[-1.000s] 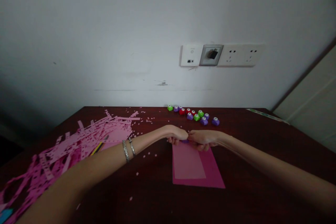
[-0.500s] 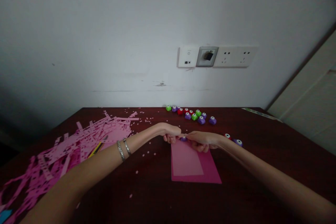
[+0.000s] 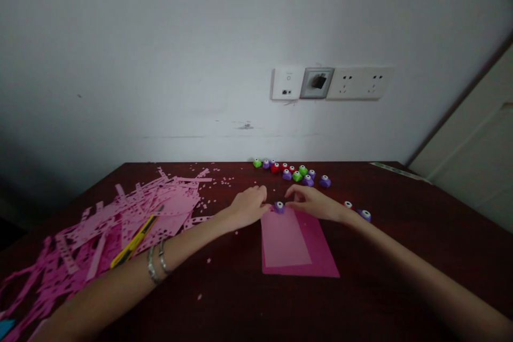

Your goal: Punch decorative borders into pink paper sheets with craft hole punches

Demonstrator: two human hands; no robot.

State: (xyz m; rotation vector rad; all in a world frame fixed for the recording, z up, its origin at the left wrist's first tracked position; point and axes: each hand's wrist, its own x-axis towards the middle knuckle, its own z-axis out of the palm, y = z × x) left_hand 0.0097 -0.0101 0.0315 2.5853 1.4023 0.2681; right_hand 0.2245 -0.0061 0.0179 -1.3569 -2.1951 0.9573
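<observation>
Flanking purple punch (image 3: 279,208) at far edge of light pink sheet (image 3: 285,243): left hand (image 3: 249,206) and right hand (image 3: 311,203), both loosely spread, any contact with punch unclear; darker pink sheet (image 3: 319,246) beneath, on desk (image 3: 230,304).

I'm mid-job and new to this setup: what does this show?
No machine here: a camera on a person's head looks forward and down at their bare left hand and right hand. On the table, a light pink sheet lies on a darker pink sheet. Pink scraps and a yellow knife lie to the left; most other punches stand near the wall. A purple punch sits between the hands at the sheets' far edge. Both hands look open; neither clearly grips it.
</observation>
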